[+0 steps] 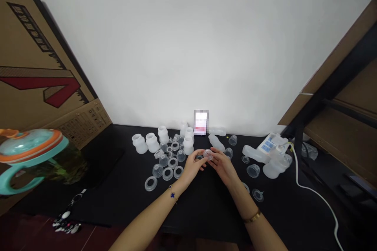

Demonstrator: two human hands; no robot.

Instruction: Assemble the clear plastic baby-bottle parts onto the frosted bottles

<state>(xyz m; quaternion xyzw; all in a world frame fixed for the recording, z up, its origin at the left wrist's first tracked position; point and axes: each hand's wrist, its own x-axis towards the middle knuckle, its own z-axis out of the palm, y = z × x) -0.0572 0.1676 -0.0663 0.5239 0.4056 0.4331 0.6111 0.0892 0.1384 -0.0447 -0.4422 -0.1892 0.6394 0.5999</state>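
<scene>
Over the black table, my left hand (192,168) and my right hand (225,168) meet at a small clear round plastic bottle part (207,154). Fingers of both hands close around it from either side, so part of its outline is hidden. To the left lie several white screw rings (167,174), clear domed caps (158,171) and translucent teats. Behind them stand white open-necked bottles (152,142). Right of my hands are more clear caps (253,171) and a clear flanged disc (258,195).
A phone (201,122) with a blurred screen leans on the wall. At left are a large teal-and-orange jug (38,157) and a cardboard box (38,55). A white device (271,143) with a white cable (312,189) and bottles sits at right, beside a dark frame.
</scene>
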